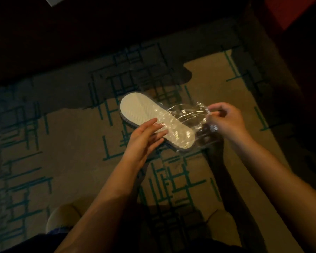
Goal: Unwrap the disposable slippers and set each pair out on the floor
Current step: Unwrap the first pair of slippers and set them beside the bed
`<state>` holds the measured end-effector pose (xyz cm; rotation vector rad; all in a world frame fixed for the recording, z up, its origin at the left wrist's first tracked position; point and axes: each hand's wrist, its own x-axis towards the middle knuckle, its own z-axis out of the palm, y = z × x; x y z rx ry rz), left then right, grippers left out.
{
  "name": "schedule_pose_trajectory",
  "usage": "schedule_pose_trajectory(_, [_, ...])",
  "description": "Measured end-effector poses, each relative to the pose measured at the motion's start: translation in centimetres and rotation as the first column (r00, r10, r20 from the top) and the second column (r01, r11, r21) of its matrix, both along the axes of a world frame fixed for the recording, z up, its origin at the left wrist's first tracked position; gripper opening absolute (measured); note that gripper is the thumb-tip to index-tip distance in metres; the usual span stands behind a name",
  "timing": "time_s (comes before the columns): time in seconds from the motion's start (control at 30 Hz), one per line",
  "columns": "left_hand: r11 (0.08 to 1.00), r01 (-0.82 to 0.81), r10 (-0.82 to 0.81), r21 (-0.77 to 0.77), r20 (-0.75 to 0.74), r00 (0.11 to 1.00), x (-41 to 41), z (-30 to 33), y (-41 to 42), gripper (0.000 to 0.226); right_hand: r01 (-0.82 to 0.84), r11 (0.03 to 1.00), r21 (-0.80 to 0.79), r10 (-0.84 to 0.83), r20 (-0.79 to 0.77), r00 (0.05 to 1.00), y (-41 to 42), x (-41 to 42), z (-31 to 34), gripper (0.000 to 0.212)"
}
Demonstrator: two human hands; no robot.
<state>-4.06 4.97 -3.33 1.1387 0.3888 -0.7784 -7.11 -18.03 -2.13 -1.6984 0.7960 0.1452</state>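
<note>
A pale disposable slipper pair [144, 112] with a dark rim is held sole-up above the carpet at centre. Its far end sticks out bare; its near end sits inside a clear plastic wrapper [188, 115]. My left hand [144, 139] grips the slippers from the left side, fingers flat across the sole. My right hand [224, 119] pinches the wrapper's open end, which is stretched out to the right of the slippers.
Beige carpet [71, 143] with teal line patterns covers the floor. Dark furniture [80, 33] runs along the top and right. Two pale slippers on my feet show at the bottom, the left slipper [62, 220] and the right slipper [221, 227].
</note>
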Motion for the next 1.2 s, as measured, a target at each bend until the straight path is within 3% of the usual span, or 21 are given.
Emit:
schedule_pose_trajectory(0.17, [0.961,0.004,0.016,0.275,-0.07,0.997,0.3,-1.6,-1.1,0.012,0.174,0.937,-0.302,-0.198,-0.053,0.979,-6.9,-0.5,-1.1,0.028])
schedule_pose_trajectory(0.27, [0.919,0.025,0.021,0.393,-0.112,0.993,0.0,-2.1,-1.8,0.012,0.068,0.767,-0.638,-0.22,-0.162,0.962,-8.4,-1.4,-2.0,0.047])
schedule_pose_trajectory(0.37, [0.89,0.008,0.047,0.455,-0.109,0.993,-0.4,-2.3,-2.0,0.017,-0.162,0.495,-0.854,0.041,-0.163,0.986,-6.2,-1.9,-2.8,0.056])
schedule_pose_trajectory(0.47, [0.874,0.009,0.058,0.486,-0.122,0.991,-0.8,-2.4,-2.3,0.017,-0.468,0.363,-0.806,0.38,-0.331,0.864,-2.7,-1.8,-4.4,0.057])
schedule_pose_trajectory(0.57, [0.879,0.01,0.074,0.476,-0.159,0.985,-1.0,-2.3,-2.4,0.018,-0.647,0.24,-0.724,0.466,-0.499,0.731,-2.0,-1.6,-6.1,0.055])
schedule_pose_trajectory(0.7, [0.895,0.014,0.082,0.445,-0.197,0.977,-1.0,-2.3,-2.1,0.014,-0.628,0.282,-0.726,0.273,-0.567,0.778,-4.9,-1.5,-5.9,0.049])
schedule_pose_trajectory(0.77, [0.902,0.013,0.085,0.432,-0.207,0.975,-1.1,-2.4,-2.1,0.013,-0.607,0.254,-0.753,0.234,-0.561,0.794,-5.6,-1.3,-5.1,0.046])
schedule_pose_trajectory(0.9, [0.904,-0.001,0.084,0.427,-0.176,0.981,-1.4,-2.5,-2.1,0.014,-0.552,0.237,-0.8,0.392,-0.441,0.808,-2.6,-0.9,-3.9,0.047])
schedule_pose_trajectory(1.1, [0.91,-0.038,0.095,0.413,-0.119,0.988,-2.3,-2.5,-2.3,0.026,-0.711,0.357,-0.606,0.662,-0.373,0.65,3.7,-0.5,-3.4,0.058])
schedule_pose_trajectory(1.2, [0.945,-0.089,0.145,0.316,-0.159,0.976,-2.6,-1.9,-2.8,0.019,-0.706,0.469,-0.53,0.649,-0.335,0.683,5.2,-0.4,-3.5,0.06])
